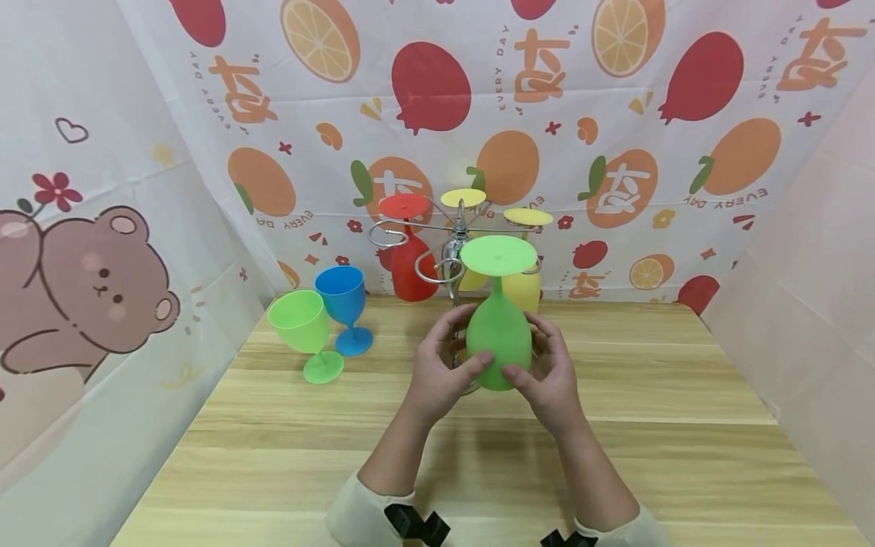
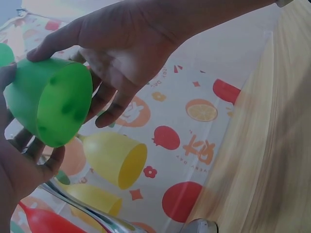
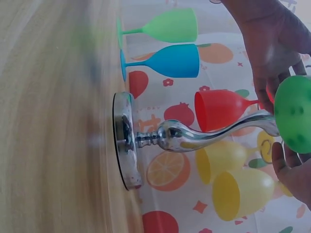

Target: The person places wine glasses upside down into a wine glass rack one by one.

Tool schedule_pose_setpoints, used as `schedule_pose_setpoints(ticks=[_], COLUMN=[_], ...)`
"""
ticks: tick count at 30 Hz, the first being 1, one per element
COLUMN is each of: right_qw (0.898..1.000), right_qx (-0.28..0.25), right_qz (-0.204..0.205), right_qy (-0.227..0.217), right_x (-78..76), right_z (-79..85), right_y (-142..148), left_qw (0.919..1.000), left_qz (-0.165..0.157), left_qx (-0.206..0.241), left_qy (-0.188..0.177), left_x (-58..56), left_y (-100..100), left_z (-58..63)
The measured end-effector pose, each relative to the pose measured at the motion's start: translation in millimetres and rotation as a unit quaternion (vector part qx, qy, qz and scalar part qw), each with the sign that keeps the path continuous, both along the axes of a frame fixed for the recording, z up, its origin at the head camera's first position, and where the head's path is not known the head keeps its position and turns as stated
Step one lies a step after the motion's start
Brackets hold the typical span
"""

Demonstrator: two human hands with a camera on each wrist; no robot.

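A green goblet (image 1: pixel 500 334) is held upside down in front of the rack, its foot uppermost and its mouth turned down toward the table. Its bowl is clasped from both sides: the left hand (image 1: pixel 436 368) and the right hand (image 1: pixel 552 372) are both closed around it, with the thumbs laid on the near face (a small gap is left between their tips) and the other fingers spread behind and along the sides. Whether the stem is seated in the wire curl beside it cannot be told.

Just behind, the chrome stemware rack (image 3: pixel 177 137) is stood on a round base, with curled wire arms at its top. A red goblet (image 1: pixel 410 273) is hung inverted on its left side, and two yellow goblets (image 1: pixel 525 290) are hung inverted toward the back and right. Farther left, a lime goblet (image 1: pixel 299 323) and a blue goblet (image 1: pixel 343 295) are set upright on the wood-grain table (image 1: pixel 649 425), near each other. The far side is covered by a fruit-print cloth (image 1: pixel 683 178).
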State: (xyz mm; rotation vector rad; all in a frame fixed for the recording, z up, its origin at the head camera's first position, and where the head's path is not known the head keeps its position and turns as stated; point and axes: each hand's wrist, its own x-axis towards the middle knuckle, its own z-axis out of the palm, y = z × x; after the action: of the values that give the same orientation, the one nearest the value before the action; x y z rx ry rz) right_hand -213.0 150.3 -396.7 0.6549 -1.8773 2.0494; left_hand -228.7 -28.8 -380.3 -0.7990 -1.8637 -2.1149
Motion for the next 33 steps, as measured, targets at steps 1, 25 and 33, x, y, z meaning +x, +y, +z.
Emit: schedule_pose_setpoints(ticks=[1, 25, 33], right_qw=[1.0, 0.998, 0.995], right_qx=[0.005, 0.029, 0.055], right_qz=[-0.006, -0.048, -0.05], right_qy=[0.001, 0.039, 0.066], right_x=[0.1, 5.6, -2.0], right_z=[-0.1, 13.5, 18.5], right_y=[0, 11, 12], left_qw=[1.0, 0.9931, 0.9933], left_qz=[-0.001, -0.004, 0.005], left_qx=[-0.006, -0.116, -0.114], left_qy=[0.0, -0.018, -0.018], left_x=[-0.1, 5.3, 3.9], left_y=[0, 10, 12], left_z=[-0.2, -1.3, -3.5])
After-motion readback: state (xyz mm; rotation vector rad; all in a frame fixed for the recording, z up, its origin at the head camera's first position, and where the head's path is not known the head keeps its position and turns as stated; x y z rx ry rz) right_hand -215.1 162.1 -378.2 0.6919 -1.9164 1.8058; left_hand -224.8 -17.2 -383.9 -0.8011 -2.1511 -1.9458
